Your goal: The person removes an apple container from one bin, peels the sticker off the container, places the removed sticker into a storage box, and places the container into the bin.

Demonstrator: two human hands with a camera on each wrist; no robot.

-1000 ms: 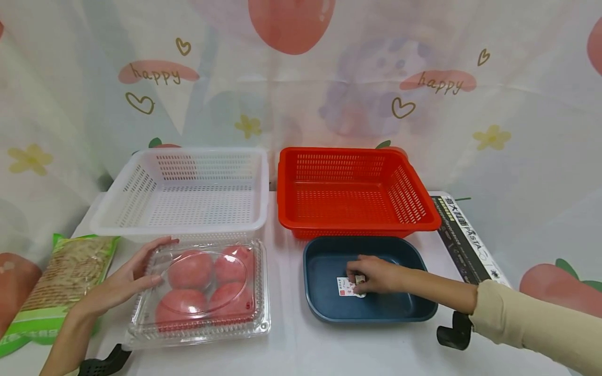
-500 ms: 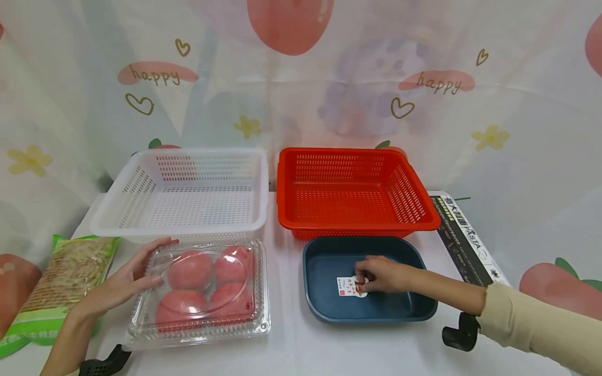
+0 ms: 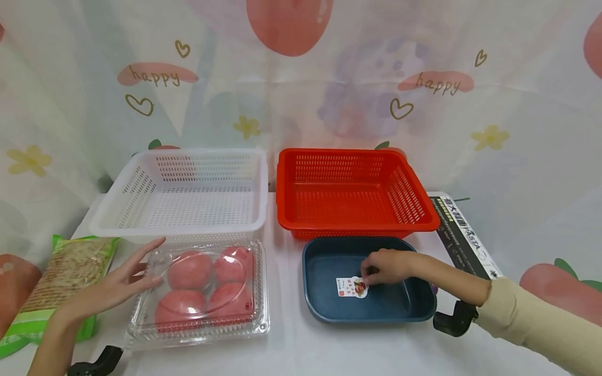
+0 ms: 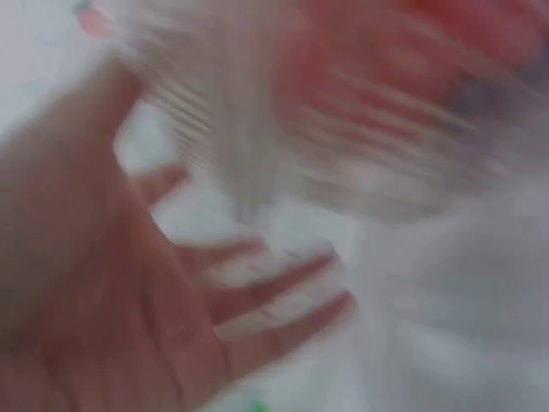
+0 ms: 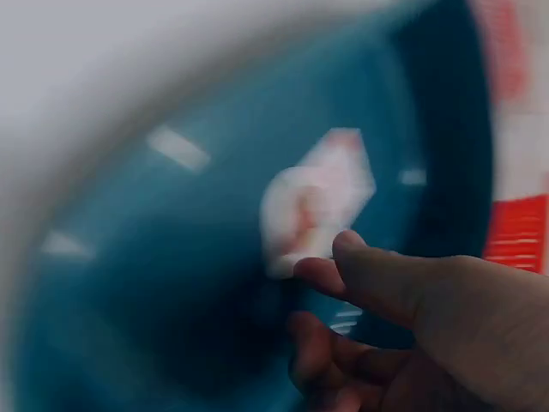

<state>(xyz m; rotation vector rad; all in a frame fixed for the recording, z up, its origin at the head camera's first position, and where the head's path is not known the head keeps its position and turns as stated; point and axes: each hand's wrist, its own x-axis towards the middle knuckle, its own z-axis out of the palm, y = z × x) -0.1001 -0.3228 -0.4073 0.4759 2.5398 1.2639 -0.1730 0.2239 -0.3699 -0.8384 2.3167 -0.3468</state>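
Observation:
My left hand [image 3: 119, 282] is spread at the left side of a clear plastic clamshell box [image 3: 261, 324], its fingertips right at the box edge. Inside lie several round pinkish-red fruits [image 3: 181, 308]. In the left wrist view the palm and straight fingers [image 4: 283, 339] stand beside the blurred box. My right hand [image 3: 388, 266] hovers in a dark blue basin [image 3: 324, 308], its fingers loosely bent. Just left of its fingertips a white label [image 3: 350, 287] with a small fruit picture lies on the basin floor. The right wrist view has thumb and forefinger close to the label, with nothing between them.
Behind the box stands a white slotted basket [image 3: 178, 230]; a red basket [image 3: 357, 227] is behind the basin. A green-edged food bag [image 3: 70, 277] lies at far left. At right is a black and white pasta box [image 3: 463, 237]. A patterned cloth [image 3: 291, 99] hangs behind.
My right hand has drawn back to the right and slightly away from me, uncovering the label's picture. My left hand's fingers have loosened from the clamshell box and its wrist has shifted left.

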